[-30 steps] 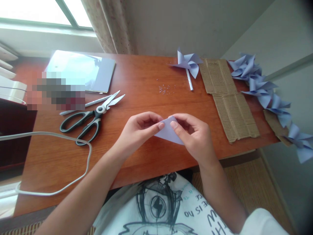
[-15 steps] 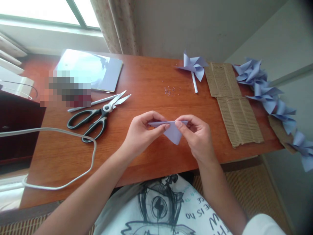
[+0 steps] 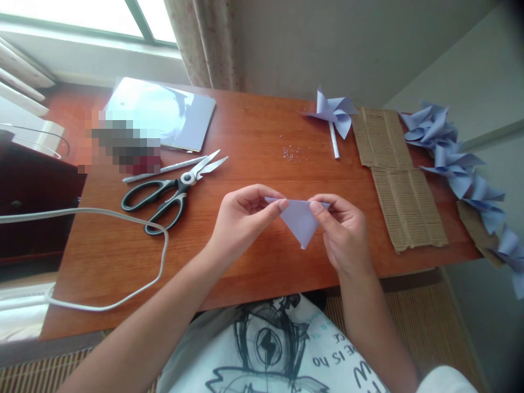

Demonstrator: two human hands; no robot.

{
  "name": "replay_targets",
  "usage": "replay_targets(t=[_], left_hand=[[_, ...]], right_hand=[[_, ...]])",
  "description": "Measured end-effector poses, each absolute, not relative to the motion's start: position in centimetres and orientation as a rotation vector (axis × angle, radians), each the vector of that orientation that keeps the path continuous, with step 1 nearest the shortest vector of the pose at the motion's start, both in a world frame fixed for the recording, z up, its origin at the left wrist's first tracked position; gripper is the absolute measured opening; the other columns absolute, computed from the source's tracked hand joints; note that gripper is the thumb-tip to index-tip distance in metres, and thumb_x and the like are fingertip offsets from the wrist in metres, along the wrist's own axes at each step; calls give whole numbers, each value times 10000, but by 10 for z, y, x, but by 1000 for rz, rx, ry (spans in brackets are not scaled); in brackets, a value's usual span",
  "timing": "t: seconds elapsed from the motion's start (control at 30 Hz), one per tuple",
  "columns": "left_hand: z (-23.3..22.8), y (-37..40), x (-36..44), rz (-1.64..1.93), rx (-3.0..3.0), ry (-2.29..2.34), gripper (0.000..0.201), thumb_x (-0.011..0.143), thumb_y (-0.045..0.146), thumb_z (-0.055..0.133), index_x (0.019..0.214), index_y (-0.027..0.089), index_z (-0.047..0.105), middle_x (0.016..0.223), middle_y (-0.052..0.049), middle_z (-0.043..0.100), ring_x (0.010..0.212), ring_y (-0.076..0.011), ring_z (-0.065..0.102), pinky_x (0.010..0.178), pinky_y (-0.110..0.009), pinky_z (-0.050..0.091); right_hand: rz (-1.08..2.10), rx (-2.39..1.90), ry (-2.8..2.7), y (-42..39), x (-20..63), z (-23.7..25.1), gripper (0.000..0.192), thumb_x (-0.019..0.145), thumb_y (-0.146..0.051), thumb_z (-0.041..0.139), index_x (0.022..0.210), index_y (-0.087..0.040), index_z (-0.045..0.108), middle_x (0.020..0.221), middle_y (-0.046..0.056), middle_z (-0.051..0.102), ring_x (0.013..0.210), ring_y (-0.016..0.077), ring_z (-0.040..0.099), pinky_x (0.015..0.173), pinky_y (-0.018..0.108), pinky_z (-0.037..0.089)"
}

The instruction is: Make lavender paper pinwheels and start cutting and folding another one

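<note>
We pinch the folded lilac paper triangle (image 3: 301, 221) between our left hand (image 3: 241, 218) and right hand (image 3: 344, 232), each clamped on an upper corner | point hangs down between them | held above the desk (image 3: 254, 136) near its front edge | scissors (image 3: 172, 191) lie toward the left edge

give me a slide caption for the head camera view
Both hands, left and right, pinch a folded paper triangle above a wooden desk, scissors nearby.

A reddish wooden desk (image 3: 254, 136) stands against a pale wall (image 3: 319, 43) (daylight from the window (image 3: 82, 13), patterned curtain (image 3: 204, 43) beside it).
</note>
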State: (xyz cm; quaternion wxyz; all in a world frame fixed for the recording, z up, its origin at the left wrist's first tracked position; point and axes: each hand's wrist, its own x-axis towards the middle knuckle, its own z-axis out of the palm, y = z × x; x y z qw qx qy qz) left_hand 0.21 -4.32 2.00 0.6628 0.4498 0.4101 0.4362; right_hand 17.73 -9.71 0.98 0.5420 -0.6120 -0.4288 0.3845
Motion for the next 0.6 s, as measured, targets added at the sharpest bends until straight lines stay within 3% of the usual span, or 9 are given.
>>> replay_targets(t=[0.6], left_hand=[[17,-43,1,995,1069,942,228,722,359,882,771,172,760,747,-26,750,668,-139,651,623,-234,516]], right_hand=[[872,-1459,-1043,-98,176,13,187,860,-414,757,868,-229,742,792,19,720,697,166,632,588,267,508]])
